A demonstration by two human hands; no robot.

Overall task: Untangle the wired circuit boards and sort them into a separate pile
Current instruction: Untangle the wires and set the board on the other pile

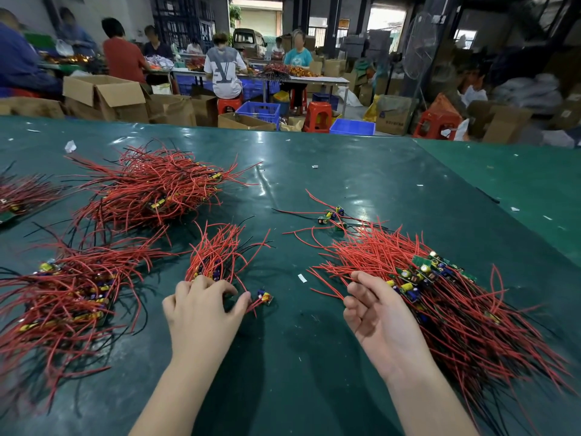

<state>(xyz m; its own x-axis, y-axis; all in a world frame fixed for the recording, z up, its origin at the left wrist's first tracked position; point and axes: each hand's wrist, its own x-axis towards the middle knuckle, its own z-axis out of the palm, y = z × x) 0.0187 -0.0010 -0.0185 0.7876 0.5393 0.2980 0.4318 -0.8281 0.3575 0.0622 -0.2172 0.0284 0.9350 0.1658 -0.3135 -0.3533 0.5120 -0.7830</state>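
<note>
Several heaps of wired circuit boards, all red and black leads, lie spread over the dark green counter. The left hand rests palm down at the near edge of a small bundle of boards whose wires fan away from the person; its fingers are curled onto the board ends, and the thumb and forefinger pinch the red wires of a single board that lies on the counter just right of the hand. The right hand is held palm up with the fingers loosely bent and apart, gripping nothing, its fingertips touching the wire ends of the large pile to its right, where green boards with yellow and blue components lie stacked on top. A few loose boards sit apart beyond that pile. A big tangled heap lies farther back on the left, another heap sits near the left edge, and a partly cropped one lies at far left. A white scrap lies between the hands.
</note>
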